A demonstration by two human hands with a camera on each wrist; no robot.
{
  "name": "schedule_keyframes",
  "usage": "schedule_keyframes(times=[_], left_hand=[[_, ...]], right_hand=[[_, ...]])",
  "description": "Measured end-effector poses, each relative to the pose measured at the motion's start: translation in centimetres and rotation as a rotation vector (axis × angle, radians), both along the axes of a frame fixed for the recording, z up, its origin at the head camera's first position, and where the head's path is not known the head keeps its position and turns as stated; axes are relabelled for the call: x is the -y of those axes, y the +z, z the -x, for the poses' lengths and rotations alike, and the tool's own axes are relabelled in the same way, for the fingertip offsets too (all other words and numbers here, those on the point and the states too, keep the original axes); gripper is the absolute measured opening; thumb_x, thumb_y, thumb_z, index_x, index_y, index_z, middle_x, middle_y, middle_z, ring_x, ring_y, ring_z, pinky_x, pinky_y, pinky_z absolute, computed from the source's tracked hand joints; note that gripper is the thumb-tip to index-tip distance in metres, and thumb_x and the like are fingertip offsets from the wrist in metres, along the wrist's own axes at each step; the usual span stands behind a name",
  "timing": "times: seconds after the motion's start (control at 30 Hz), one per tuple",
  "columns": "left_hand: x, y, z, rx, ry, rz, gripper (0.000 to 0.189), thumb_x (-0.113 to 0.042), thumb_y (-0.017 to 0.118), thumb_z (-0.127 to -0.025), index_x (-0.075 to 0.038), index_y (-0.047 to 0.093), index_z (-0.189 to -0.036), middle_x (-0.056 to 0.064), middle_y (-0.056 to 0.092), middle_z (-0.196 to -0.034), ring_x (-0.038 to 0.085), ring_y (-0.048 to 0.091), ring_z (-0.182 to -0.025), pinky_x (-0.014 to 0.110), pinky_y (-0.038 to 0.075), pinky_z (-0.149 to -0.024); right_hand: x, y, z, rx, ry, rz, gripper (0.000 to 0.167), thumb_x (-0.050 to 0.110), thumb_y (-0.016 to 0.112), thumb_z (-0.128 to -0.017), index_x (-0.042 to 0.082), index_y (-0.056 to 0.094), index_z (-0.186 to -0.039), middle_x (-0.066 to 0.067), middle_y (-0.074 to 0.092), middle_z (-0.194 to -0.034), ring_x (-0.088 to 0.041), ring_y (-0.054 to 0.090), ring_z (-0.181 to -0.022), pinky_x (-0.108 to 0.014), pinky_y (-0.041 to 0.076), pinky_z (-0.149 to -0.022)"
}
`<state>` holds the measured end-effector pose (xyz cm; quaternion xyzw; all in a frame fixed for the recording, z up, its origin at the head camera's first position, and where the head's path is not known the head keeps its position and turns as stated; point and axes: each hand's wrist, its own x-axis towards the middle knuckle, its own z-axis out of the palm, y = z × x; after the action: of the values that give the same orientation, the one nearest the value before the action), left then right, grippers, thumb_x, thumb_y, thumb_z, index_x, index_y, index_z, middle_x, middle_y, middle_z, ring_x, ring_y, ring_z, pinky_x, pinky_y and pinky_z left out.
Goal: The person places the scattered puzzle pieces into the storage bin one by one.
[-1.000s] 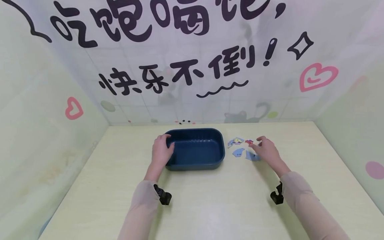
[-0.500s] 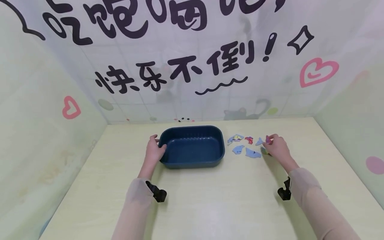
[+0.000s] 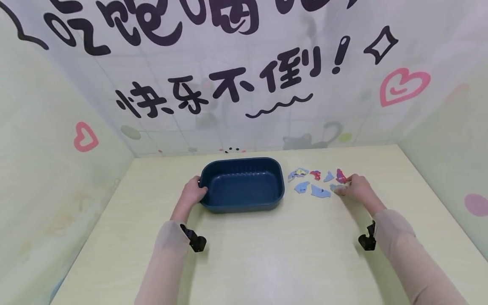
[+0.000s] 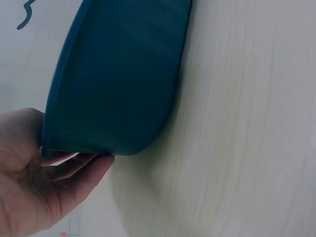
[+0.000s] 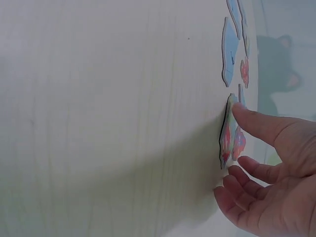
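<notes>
My left hand (image 3: 193, 190) grips the left end of a dark blue rectangular basin (image 3: 244, 208), thumb over the rim and fingers against the outer wall. In the left wrist view, the basin wall (image 4: 118, 79) hides part of that hand (image 4: 54, 182). My right hand (image 3: 360, 188) is at the right end of a group of thin, flat, irregular puzzle pieces. Its thumb overlaps a green-and-red piece (image 5: 227, 133), while the other fingers curve loosely near that piece's lower end in the right wrist view. A red-purple piece (image 3: 340, 175) lies just behind it.
Other pieces lie right of the basin: a yellow-and-blue one (image 3: 299, 173), a small red one (image 3: 315, 174) and several light blue ones, including the largest (image 3: 320, 191). A printed cloth wall (image 3: 228, 131) stands behind the pale wooden table (image 3: 251, 254).
The right hand has moved right along the pieces; the red-purple piece at its fingers now lies apart from them. The left hand has shifted the basin slightly left and now grips its end.
</notes>
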<state>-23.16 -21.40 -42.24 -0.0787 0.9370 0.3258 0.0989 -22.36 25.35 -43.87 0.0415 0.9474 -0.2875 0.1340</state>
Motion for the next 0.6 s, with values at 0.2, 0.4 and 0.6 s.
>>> schedule_keyframes(times=[0.2, 0.4, 0.6], left_hand=[[0.41, -0.22, 0.42, 0.047, -0.04, -0.037, 0.044, -0.008, 0.045, -0.088, 0.011, 0.038, -0.127, 0.035, 0.051, -0.116, 0.031, 0.066, -0.068, 0.028, 0.056, -0.047], [0.43, 0.12, 0.8, 0.096, -0.013, -0.04, 0.037, -0.007, 0.049, -0.087, 0.015, 0.048, -0.117, 0.037, 0.055, -0.111, 0.029, 0.067, -0.062, 0.03, 0.058, -0.05], [0.3, 0.67, 0.7, 0.113, 0.022, -0.019, 0.032, -0.005, 0.052, -0.086, 0.014, 0.053, -0.111, 0.036, 0.057, -0.108, 0.025, 0.066, -0.055, 0.03, 0.059, -0.051]], right_hand=[[-0.38, 0.3, -0.01, 0.058, 0.025, -0.02, 0.063, 0.022, 0.069, -0.077, -0.022, 0.044, -0.116, -0.038, 0.049, -0.115, -0.049, 0.049, -0.103, -0.053, 0.044, -0.092], [-0.62, 0.34, -0.05, 0.091, -0.003, 0.028, 0.058, 0.02, 0.069, -0.077, -0.02, 0.046, -0.112, -0.036, 0.05, -0.114, -0.046, 0.05, -0.103, -0.052, 0.044, -0.093], [-0.64, 0.32, 0.25, 0.132, -0.011, 0.03, 0.058, 0.022, 0.069, -0.078, -0.019, 0.045, -0.111, -0.034, 0.051, -0.11, -0.043, 0.05, -0.098, -0.051, 0.045, -0.091]])
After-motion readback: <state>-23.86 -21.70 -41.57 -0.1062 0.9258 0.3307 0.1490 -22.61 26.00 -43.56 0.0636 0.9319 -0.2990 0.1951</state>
